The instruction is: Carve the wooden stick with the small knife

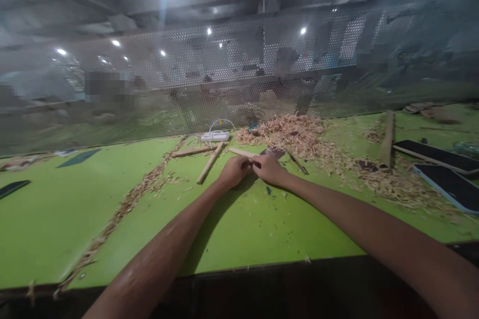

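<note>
My left hand (pixel 235 170) and my right hand (pixel 270 168) meet over the middle of the green table (pixel 239 229). Both are closed, fingertips pinched together, and what they grip is too small or hidden to make out. A pale wooden stick (pixel 239 152) runs just beyond my knuckles; I cannot tell whether my fingers touch it. Behind my right hand lies a dark brownish flat piece (pixel 276 152), with a thin dark tool (pixel 297 163) to its right. Left of my hands rests another wooden stick (pixel 210 163), its far end near a darker stick (pixel 194 151).
Wood shavings (pixel 292 132) are heaped at the back, and a trail of them (pixel 127 212) follows a seam at left. A white power strip (pixel 215 136) stands near the mesh screen (pixel 224 70). Two phones (pixel 449 187) and a long wooden piece (pixel 387 142) lie at right.
</note>
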### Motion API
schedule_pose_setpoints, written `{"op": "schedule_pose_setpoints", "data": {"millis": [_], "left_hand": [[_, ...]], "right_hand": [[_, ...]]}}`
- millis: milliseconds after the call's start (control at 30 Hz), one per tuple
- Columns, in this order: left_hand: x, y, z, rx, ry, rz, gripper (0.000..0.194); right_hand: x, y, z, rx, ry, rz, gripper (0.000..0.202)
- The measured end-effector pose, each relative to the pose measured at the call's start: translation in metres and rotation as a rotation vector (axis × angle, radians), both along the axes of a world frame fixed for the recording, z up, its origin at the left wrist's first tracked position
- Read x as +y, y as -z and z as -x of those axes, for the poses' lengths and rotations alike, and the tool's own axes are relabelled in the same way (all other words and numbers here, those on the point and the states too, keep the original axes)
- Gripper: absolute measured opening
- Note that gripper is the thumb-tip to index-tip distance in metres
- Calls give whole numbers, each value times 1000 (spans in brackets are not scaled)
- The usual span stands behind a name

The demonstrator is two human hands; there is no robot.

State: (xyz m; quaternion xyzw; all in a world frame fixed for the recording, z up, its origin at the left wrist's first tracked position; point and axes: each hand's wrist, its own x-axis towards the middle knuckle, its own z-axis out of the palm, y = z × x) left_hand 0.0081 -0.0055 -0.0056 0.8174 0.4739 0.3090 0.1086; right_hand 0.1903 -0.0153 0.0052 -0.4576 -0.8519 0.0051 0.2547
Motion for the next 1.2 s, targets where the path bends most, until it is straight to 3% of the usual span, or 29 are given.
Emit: {"op": "schedule_pose_setpoints", "data": {"millis": [300,733,1033,1200], "left_hand": [[2,2,-3,1,-21,0,15],[3,3,-1,-2,-10,-17,13],[1,-2,-2,31,-79,-10,13],[-1,-3,-3,24,-48,-7,14]], "right_hand": [[2,2,1,1,60,25,22],[2,3,1,74,-23,-3,15],[2,0,0,55,43,74,24],[3,0,-1,43,52,53,23]]}}
